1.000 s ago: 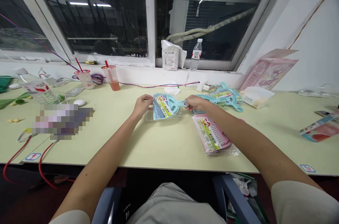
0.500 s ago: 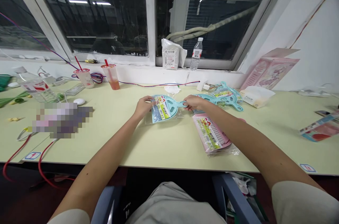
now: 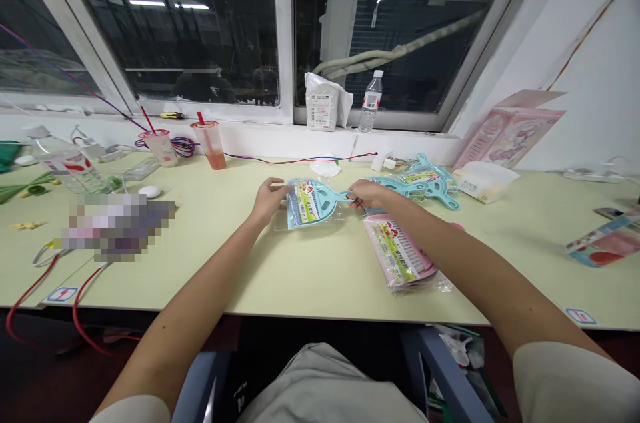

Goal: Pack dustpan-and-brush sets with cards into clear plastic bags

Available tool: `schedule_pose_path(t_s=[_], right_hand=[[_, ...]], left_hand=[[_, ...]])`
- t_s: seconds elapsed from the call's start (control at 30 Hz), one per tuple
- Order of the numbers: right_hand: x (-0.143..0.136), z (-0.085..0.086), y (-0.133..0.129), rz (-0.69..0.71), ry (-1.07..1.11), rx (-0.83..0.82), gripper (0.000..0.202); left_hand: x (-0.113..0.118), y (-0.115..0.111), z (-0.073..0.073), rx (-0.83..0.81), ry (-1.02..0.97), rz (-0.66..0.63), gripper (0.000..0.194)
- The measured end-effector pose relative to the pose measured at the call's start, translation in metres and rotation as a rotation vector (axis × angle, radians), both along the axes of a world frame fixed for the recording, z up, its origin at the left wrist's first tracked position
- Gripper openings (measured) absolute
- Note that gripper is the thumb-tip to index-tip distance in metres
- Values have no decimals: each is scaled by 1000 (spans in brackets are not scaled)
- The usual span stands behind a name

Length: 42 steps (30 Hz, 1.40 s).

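A light-blue mini dustpan and brush set [image 3: 320, 201] in a clear plastic bag is held just above or on the table, its yellow-green label facing up. My right hand [image 3: 366, 195] is closed round its handle end. At the opposite, wide edge, my left hand [image 3: 270, 200] has its fingers curled at the bag's side; the exact fingertip contact is partly hidden. Under my right forearm lies a pink packaged dustpan set [image 3: 397, 251]. More light-blue packaged dustpan sets [image 3: 430, 181] lie in a heap behind my right hand.
Along the back stand two drink cups with red straws [image 3: 209, 143] and a tissue pack [image 3: 485, 181]. A water bottle [image 3: 370, 103] and a white package [image 3: 324, 104] sit on the sill. At left lie a large bottle [image 3: 70, 163] and red cables [image 3: 83, 303].
My left hand has shifted slightly left, its fingers drawn back to the edge of the blue dustpan set. The right hand keeps its hold on the handle.
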State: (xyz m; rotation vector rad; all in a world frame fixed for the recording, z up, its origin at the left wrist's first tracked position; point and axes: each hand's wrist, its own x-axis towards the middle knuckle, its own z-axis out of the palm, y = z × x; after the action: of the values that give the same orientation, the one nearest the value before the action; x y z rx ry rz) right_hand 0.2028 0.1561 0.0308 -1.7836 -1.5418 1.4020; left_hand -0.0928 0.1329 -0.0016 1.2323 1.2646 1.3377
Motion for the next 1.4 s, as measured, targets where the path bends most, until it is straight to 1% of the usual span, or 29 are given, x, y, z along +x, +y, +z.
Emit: schedule_pose_path(t_s=[0.07,0.1,0.13,0.2,0.23,0.27,0.3,0.33,0.4,0.47,0.5,0.57,0.67,0.73,0.77,0.8,0.83,0.9,0.93,0.97,1.0,1.03,1.07,1.1,1.17,1.2,1.23,1.33,1.4], right_hand=[[1,-1,0,-76,18,-7,16],[2,-1,0,-111,31,-5,15],[2,-1,0,-142,44,0,13],[1,-1,-1,-191,69,18,12],[0,-1,-2,-205,82,28,11],[-1,-1,-3,-211,93,34,12],[-3,0,-5,-203,103,33,12],[-5,1,-7,-179,107,27,11],[-12,4,-14,-83,75,0,11],[-23,7,-26,65,-36,-22,12],[-29,8,-33,159,-114,-24,12],[-43,10,-52,367,-273,-23,16],[-69,12,-81,659,-423,-57,24],[-86,17,-97,787,-502,-59,25],[-95,19,-102,792,-536,-37,23],[-105,21,-104,725,-546,39,19],[-114,21,-104,596,-523,159,17],[-131,15,-97,209,-391,492,15],[-139,9,-90,27,-295,647,17],[-145,-1,-82,-126,-219,761,19],[-149,-12,-72,-240,-174,871,20],[-151,-24,-61,-344,-153,972,21],[-149,-36,-50,-417,-139,1049,24],[-146,-48,-39,-470,-119,1091,27],[-132,-68,-20,-513,-41,1072,36],[-123,-75,-13,-511,16,1010,39],[-115,-80,-7,-507,88,911,42],[-93,-88,1,-417,328,630,50],[-84,-89,2,-342,483,544,55]], left_hand=[[-2,2,1,-88,-100,47,49],[-3,3,1,-149,-137,36,48],[-4,3,1,-216,-167,-6,44],[-7,5,-1,-324,-212,-143,36],[-9,6,-2,-352,-230,-199,32],[-10,7,-3,-358,-245,-226,30],[-11,8,-4,-345,-251,-216,27],[-12,10,-6,-319,-249,-174,25],[-14,15,-10,-242,-238,-35,19],[-18,21,-16,-183,-214,88,14],[-21,25,-19,-175,-184,124,13],[-27,32,-25,-192,-106,147,13],[-36,39,-32,-204,8,128,19],[-39,40,-34,-136,72,110,24],[-39,40,-35,-81,104,98,27],[-39,40,-35,-19,129,84,30],[-39,39,-36,41,142,66,33],[-37,38,-38,130,145,30,36],[-36,37,-39,163,145,12,34],[-35,37,-41,193,147,0,32],[-35,37,-43,219,155,-8,29],[-34,37,-45,240,165,-11,26],[-33,38,-47,256,174,-12,24],[-31,38,-49,262,181,-13,22],[-29,40,-52,253,197,-12,19],[-27,40,-54,249,205,-7,18],[-25,41,-54,249,211,-2,17],[-21,39,-53,246,230,-7,16],[-19,37,-50,223,241,-41,15]])
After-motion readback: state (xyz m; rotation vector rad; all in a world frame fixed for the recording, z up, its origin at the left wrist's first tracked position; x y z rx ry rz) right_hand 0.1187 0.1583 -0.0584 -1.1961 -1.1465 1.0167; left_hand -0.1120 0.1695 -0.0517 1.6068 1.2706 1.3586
